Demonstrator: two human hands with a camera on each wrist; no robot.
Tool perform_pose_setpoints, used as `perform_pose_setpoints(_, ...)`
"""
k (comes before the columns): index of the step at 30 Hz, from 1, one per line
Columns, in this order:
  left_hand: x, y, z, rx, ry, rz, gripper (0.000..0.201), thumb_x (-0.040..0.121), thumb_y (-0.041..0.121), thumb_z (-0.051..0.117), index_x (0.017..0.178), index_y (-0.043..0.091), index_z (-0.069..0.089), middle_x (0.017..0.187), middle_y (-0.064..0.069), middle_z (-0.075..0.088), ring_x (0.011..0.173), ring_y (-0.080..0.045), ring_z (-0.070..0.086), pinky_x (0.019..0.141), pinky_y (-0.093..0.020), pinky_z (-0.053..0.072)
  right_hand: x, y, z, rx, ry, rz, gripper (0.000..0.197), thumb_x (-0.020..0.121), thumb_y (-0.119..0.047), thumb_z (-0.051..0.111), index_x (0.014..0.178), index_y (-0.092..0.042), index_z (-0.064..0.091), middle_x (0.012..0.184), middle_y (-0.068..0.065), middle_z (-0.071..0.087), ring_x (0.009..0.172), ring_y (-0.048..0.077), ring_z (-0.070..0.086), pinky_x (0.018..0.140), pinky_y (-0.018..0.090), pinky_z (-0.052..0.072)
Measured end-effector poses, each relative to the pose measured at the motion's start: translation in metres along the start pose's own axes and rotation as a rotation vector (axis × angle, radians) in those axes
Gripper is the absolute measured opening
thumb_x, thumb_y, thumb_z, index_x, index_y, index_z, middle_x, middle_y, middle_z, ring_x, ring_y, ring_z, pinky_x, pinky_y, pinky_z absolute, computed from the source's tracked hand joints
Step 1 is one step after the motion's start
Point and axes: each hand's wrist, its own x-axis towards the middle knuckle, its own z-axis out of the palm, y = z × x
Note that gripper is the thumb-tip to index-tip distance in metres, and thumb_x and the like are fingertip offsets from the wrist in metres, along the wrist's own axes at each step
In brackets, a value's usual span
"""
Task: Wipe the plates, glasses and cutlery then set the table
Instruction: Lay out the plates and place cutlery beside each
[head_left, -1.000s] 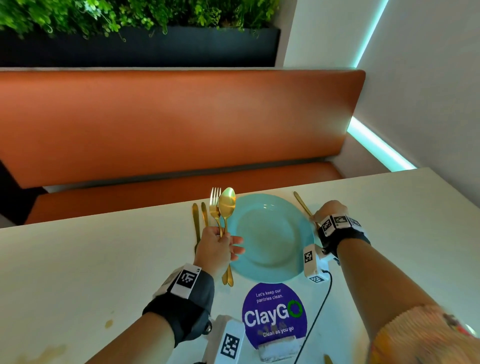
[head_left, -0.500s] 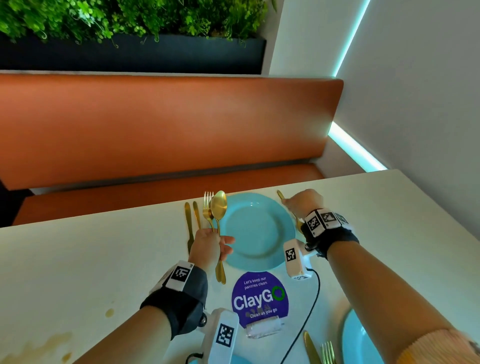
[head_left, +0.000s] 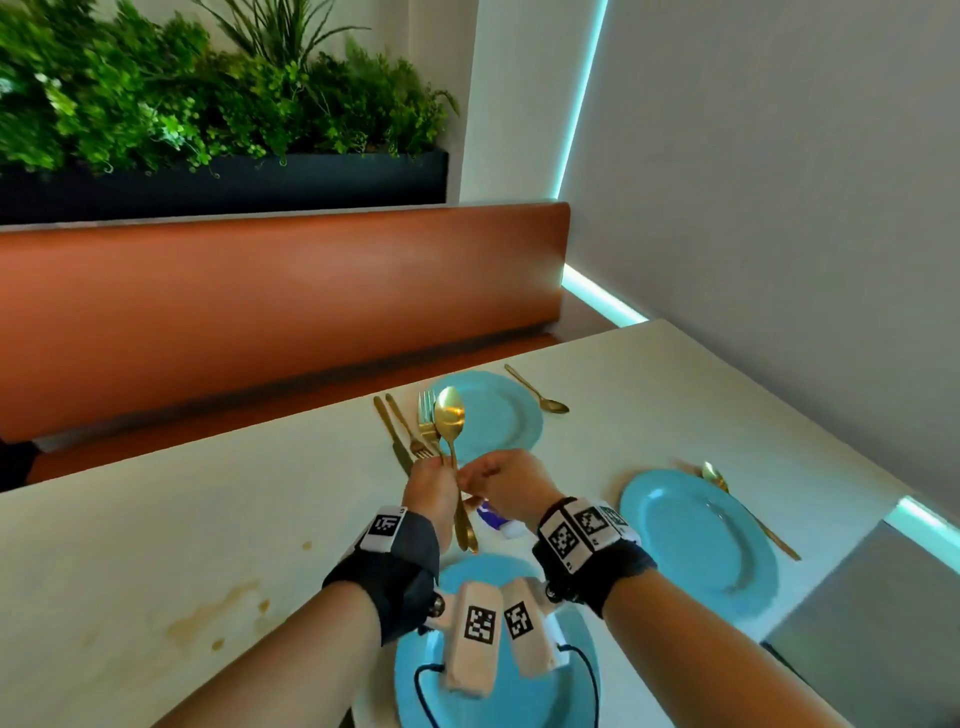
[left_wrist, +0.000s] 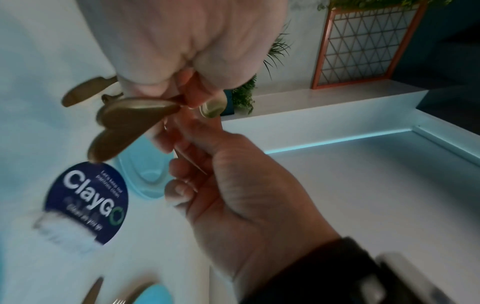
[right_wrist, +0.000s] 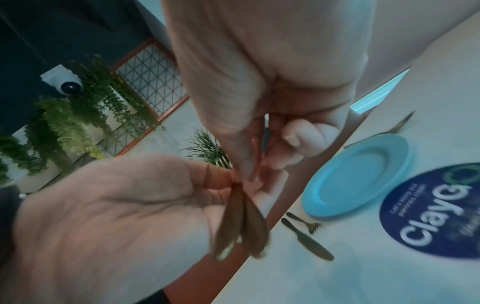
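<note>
Holding upright, a gold spoon and fork are clasped in the left hand. One handle is pinched by the right hand; it is best drawn out slowly, the other kept clamped, above the desk.

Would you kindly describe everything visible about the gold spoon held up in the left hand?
The gold spoon looks like polished metal, with an oval bowl catching a bright glint and a slim handle that widens at its end. It stands nearly upright, bowl up, above the table in front of the far blue plate. The left hand grips its handle together with a gold fork; the right hand pinches at the handles.
</note>
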Motion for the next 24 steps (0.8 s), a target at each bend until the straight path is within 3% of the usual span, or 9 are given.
perform_pose_setpoints(3, -0.039, -0.013, -0.020, 0.019, -0.058, 0.001, 0.028, 0.087, -0.010, 0.027, 0.067, 0.005, 0.041, 0.067, -0.013, 0.051, 0.059, -0.025, 0.051, 0.063, -0.036, 0.051, -0.042, 0.000, 0.021, 0.074, 0.028, 0.044, 0.020, 0.087, -0.017, 0.061, 0.069, -0.020, 0.067, 0.061, -0.002, 0.060, 0.045, 0.005, 0.045, 0.043, 0.018, 0.035)
perform_pose_setpoints(6, -0.068, -0.025, -0.039, 0.064, -0.099, -0.015, 0.029, 0.081, -0.014, 0.030, 0.060, 0.004, 0.040, 0.062, -0.014, 0.046, 0.055, -0.026, 0.048, 0.059, -0.034, 0.047, -0.076, 0.005, 0.041, 0.143, 0.030, 0.078, 0.017, 0.085, -0.015, 0.062, 0.069, -0.017, 0.065, 0.068, 0.007, 0.062, 0.051, 0.011, 0.047, 0.044, 0.020, 0.035)
perform_pose_setpoints(10, -0.093, -0.043, -0.054, 0.082, -0.134, -0.066, 0.030, 0.082, -0.012, 0.033, 0.058, 0.002, 0.044, 0.061, -0.015, 0.048, 0.053, -0.027, 0.049, 0.055, -0.031, 0.046, -0.105, 0.017, 0.062, 0.264, 0.027, 0.165, 0.023, 0.085, -0.012, 0.060, 0.063, -0.016, 0.061, 0.062, 0.005, 0.060, 0.048, 0.013, 0.045, 0.043, 0.020, 0.033)
perform_pose_setpoints(12, -0.097, -0.053, -0.055, 0.093, -0.129, -0.065, 0.032, 0.090, -0.007, 0.036, 0.063, 0.003, 0.050, 0.065, -0.016, 0.051, 0.058, -0.027, 0.053, 0.062, -0.034, 0.049, -0.115, 0.024, 0.064, 0.330, 0.029, 0.209, 0.022, 0.085, -0.008, 0.060, 0.063, -0.013, 0.061, 0.058, 0.004, 0.058, 0.045, 0.011, 0.042, 0.042, 0.018, 0.032)
perform_pose_setpoints(15, -0.091, -0.062, -0.052, 0.105, -0.051, -0.078, 0.017, 0.098, 0.008, 0.040, 0.086, 0.007, 0.053, 0.090, -0.015, 0.054, 0.087, -0.027, 0.056, 0.073, -0.039, 0.053, -0.117, 0.041, 0.053, 0.336, 0.049, 0.257, 0.021, 0.084, -0.006, 0.060, 0.065, -0.012, 0.063, 0.060, 0.002, 0.057, 0.047, 0.012, 0.040, 0.044, 0.019, 0.032)
perform_pose_setpoints(17, -0.082, -0.065, -0.051, 0.064, -0.002, -0.081, 0.012, 0.098, 0.008, 0.042, 0.091, 0.008, 0.051, 0.095, -0.011, 0.050, 0.092, -0.023, 0.053, 0.072, -0.037, 0.054, -0.111, 0.058, 0.035, 0.252, 0.061, 0.300, 0.019, 0.084, -0.006, 0.060, 0.066, -0.011, 0.062, 0.058, 0.003, 0.054, 0.047, 0.013, 0.039, 0.045, 0.020, 0.032)
perform_pose_setpoints(20, -0.067, -0.067, -0.052, 0.047, 0.058, -0.071, 0.014, 0.097, 0.004, 0.040, 0.088, 0.008, 0.049, 0.093, -0.011, 0.047, 0.079, -0.020, 0.053, 0.063, -0.033, 0.052, -0.095, 0.093, 0.004, -0.029, 0.044, 0.377, 0.015, 0.085, -0.010, 0.060, 0.071, -0.012, 0.062, 0.056, 0.005, 0.050, 0.047, 0.015, 0.041, 0.050, 0.025, 0.037)
perform_pose_setpoints(22, -0.057, -0.071, -0.052, 0.043, 0.101, -0.071, 0.019, 0.097, 0.001, 0.038, 0.082, 0.009, 0.049, 0.089, -0.011, 0.048, 0.070, -0.017, 0.051, 0.057, -0.031, 0.051, -0.085, 0.117, -0.013, -0.162, 0.067, 0.423, 0.009, 0.084, -0.013, 0.060, 0.082, -0.006, 0.066, 0.060, 0.006, 0.055, 0.050, 0.017, 0.046, 0.052, 0.026, 0.041)
perform_pose_setpoints(24, -0.048, -0.077, -0.051, 0.044, 0.129, -0.075, 0.025, 0.097, -0.001, 0.035, 0.078, 0.010, 0.047, 0.087, -0.011, 0.048, 0.065, -0.015, 0.050, 0.055, -0.030, 0.049, -0.078, 0.143, -0.025, -0.284, 0.077, 0.465, 0.021, 0.082, -0.014, 0.060, 0.095, -0.001, 0.069, 0.075, 0.009, 0.066, 0.062, 0.019, 0.055, 0.060, 0.028, 0.048)
